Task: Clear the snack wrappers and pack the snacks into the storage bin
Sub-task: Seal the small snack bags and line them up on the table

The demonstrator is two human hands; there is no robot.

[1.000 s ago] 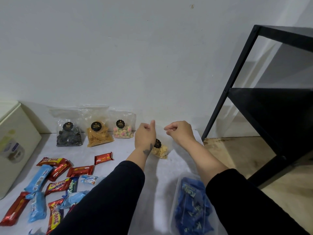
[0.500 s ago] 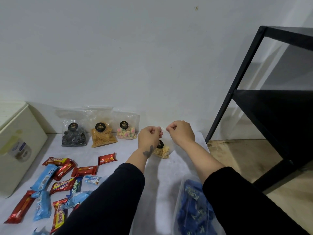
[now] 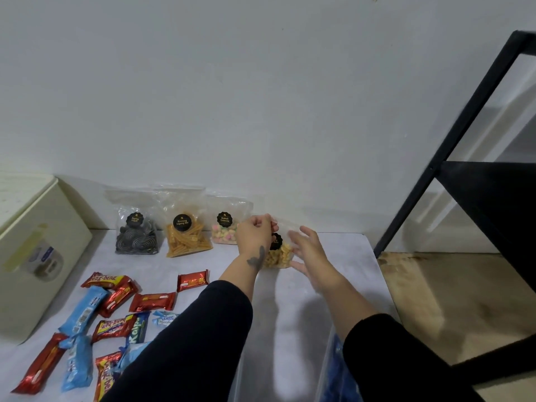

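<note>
Her left hand (image 3: 255,232) pinches the yellow-snack bag (image 3: 279,253), right hand (image 3: 311,252) loose beside it; three bags and the bars look unpacked, much remains.

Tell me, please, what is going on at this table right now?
A person is handling a clear bag of yellow snacks by the wall. The left hand pinches its top edge; the right hand is open beside it. Three other snack bags and loose wrapped bars lie on the table, unpacked.
</note>
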